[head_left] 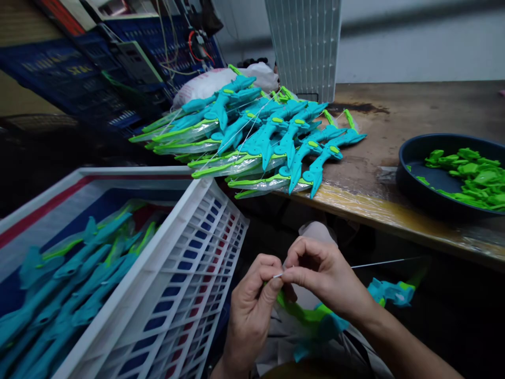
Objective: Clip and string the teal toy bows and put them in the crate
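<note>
A thin white string is pinched between the fingertips of both hands, low in the middle of the view, just above the person's lap. The left hand closes thumb and forefinger on the string's near end, and the right hand is curled narrow around it from the other side, fingertips meeting those of the left. From the right hand the string runs on as a fine line toward the right, under the edge of the table. Beneath the hands lies a teal and green toy sword, partly hidden by them, resting on the lap; another one lies just to the right, blurred. To the left stands a white crate with slotted walls, holding many wrapped teal swords. On the table above, a heap of the same swords lies fanned out in clear wrapping, with strings across them. At the table's right end sits a dark bowl holding small green plastic pieces. Behind the heap stands a white ribbed basket, and a white bag lies beside it.
</note>
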The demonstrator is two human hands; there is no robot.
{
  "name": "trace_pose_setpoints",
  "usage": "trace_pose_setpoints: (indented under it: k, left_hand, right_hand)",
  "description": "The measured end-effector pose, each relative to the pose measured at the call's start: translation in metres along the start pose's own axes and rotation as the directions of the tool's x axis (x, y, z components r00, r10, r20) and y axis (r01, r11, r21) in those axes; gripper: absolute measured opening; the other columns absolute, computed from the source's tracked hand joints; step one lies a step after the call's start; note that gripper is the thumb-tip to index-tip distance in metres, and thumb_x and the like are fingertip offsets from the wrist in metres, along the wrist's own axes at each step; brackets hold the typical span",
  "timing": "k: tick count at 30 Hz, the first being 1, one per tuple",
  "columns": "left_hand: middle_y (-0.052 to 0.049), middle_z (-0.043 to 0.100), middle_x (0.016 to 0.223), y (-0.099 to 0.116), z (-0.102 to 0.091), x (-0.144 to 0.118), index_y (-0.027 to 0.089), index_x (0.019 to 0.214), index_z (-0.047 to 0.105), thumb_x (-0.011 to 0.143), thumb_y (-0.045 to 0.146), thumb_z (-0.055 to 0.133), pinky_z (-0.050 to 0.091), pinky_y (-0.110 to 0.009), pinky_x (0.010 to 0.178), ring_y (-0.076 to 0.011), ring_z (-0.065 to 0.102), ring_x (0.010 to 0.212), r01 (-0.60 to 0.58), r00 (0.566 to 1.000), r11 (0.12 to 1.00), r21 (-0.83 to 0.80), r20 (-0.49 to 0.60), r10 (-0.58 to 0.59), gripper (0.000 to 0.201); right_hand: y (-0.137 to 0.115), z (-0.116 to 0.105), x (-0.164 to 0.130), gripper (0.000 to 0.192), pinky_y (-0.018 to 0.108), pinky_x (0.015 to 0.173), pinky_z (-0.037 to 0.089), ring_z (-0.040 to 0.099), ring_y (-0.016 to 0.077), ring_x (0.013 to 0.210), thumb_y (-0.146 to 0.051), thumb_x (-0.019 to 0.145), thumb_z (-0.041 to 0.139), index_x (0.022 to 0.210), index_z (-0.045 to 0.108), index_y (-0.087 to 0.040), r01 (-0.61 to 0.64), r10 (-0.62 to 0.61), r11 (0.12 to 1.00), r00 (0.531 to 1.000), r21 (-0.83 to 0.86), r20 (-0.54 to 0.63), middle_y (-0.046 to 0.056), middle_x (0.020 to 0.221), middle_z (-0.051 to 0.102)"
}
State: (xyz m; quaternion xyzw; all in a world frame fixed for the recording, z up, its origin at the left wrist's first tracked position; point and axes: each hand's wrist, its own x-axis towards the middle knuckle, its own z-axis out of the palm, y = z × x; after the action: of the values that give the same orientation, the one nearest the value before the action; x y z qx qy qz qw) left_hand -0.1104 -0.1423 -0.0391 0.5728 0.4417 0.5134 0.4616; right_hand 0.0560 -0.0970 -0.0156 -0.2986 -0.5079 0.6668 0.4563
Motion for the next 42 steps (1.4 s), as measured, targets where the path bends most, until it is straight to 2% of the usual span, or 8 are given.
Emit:
trace_pose_setpoints:
  k: [3, 8, 14, 20, 25, 31, 35, 42]
  left_hand:
    - [-0.002, 0.054, 0.093, -0.002, 0.001, -0.001, 0.022, 0.09, 0.07, 0.106, 0.025, 0.055, 0.045, -0.025, 0.072, -0.0147, 0.056, 0.082, 0.013, 1.0, 1.0, -0.004, -0.004, -0.013, 0.022]
    - [-0.002, 0.057, 0.101, -0.005, 0.009, -0.004, 0.023, 0.092, 0.068, 0.107, 0.029, 0.055, 0.047, -0.024, 0.078, -0.0153, 0.058, 0.088, 0.052, 0.995, 0.999, 0.006, -0.088, -0.051, 0.021]
    - [-0.001, 0.06, 0.094, -0.009, 0.015, -0.007, 0.023, 0.095, 0.071, 0.105, 0.034, 0.058, 0.046, -0.024, 0.074, -0.0152, 0.056, 0.082, 0.106, 0.976, 0.994, 0.015, -0.191, -0.102, 0.02]
    - [-0.002, 0.058, 0.093, -0.007, 0.017, -0.003, 0.02, 0.088, 0.067, 0.104, 0.035, 0.06, 0.045, -0.025, 0.067, -0.0144, 0.054, 0.077, 0.128, 0.973, 0.988, -0.081, -0.183, -0.141, 0.023]
    - [0.001, 0.048, 0.082, -0.006, 0.017, -0.001, 0.02, 0.077, 0.056, 0.108, 0.032, 0.054, 0.041, -0.024, 0.063, -0.0116, 0.049, 0.069, 0.12, 0.987, 0.99, -0.07, -0.103, -0.127, 0.033]
    - [0.002, 0.05, 0.08, -0.011, 0.014, 0.0, 0.02, 0.079, 0.058, 0.11, 0.032, 0.05, 0.04, -0.023, 0.062, -0.0106, 0.049, 0.068, 0.119, 0.992, 0.986, -0.119, -0.025, -0.123, 0.034]
    - [0.002, 0.053, 0.079, -0.016, 0.012, -0.001, 0.019, 0.078, 0.058, 0.11, 0.034, 0.05, 0.043, -0.023, 0.064, -0.0101, 0.053, 0.067, 0.104, 0.994, 0.985, -0.14, 0.039, -0.1, 0.035]
    - [0.003, 0.055, 0.076, -0.016, 0.02, 0.004, 0.018, 0.078, 0.062, 0.103, 0.04, 0.062, 0.045, -0.02, 0.059, -0.0091, 0.054, 0.063, 0.187, 0.982, 0.976, -0.112, -0.006, -0.189, 0.034]
  right_hand:
    - [0.005, 0.003, -0.002, 0.036, 0.022, 0.055, 0.05, 0.06, 0.0106, 0.057, -0.041, 0.084, 0.085, 0.081, 0.057, -0.018, -0.089, 0.089, 0.987, 0.996, 0.131, 0.005, -0.005, 0.066, 0.061]
    - [0.01, 0.011, -0.011, 0.012, 0.021, 0.067, 0.051, 0.062, 0.011, 0.077, -0.021, 0.092, 0.073, 0.083, 0.067, -0.017, 0.161, -0.194, 0.965, 0.968, -0.205, -0.158, 0.001, 0.084, 0.065]
    - [0.017, 0.016, -0.021, 0.011, 0.024, 0.072, 0.054, 0.065, 0.0128, 0.082, -0.011, 0.1, 0.061, 0.099, 0.069, -0.018, 0.349, -0.432, 0.814, 0.898, -0.464, -0.084, 0.003, 0.09, 0.068]
    - [0.013, 0.012, -0.024, 0.005, 0.023, 0.07, 0.054, 0.066, 0.0129, 0.077, -0.017, 0.096, 0.066, 0.096, 0.071, -0.018, 0.177, -0.255, 0.891, 0.957, -0.417, -0.138, 0.001, 0.085, 0.07]
    - [0.01, 0.007, -0.024, 0.017, 0.024, 0.068, 0.052, 0.064, 0.0124, 0.071, -0.022, 0.1, 0.062, 0.085, 0.066, -0.017, 0.023, -0.067, 0.936, 0.991, -0.351, -0.115, 0.0, 0.076, 0.068]
    - [0.003, 0.003, -0.021, 0.012, 0.025, 0.078, 0.054, 0.064, 0.0139, 0.092, -0.014, 0.105, 0.051, 0.096, 0.057, -0.018, 0.346, -0.364, 0.805, 0.93, -0.482, 0.06, 0.007, 0.107, 0.064]
    - [0.002, 0.003, -0.02, 0.014, 0.026, 0.078, 0.051, 0.06, 0.0148, 0.09, -0.007, 0.104, 0.047, 0.099, 0.053, -0.019, 0.45, -0.434, 0.728, 0.886, -0.518, 0.159, 0.005, 0.098, 0.062]
    - [0.012, 0.006, -0.029, 0.015, 0.026, 0.069, 0.044, 0.054, 0.0131, 0.076, -0.012, 0.106, 0.043, 0.095, 0.049, -0.02, 0.17, -0.265, 0.734, 0.963, -0.658, -0.046, 0.001, 0.087, 0.055]
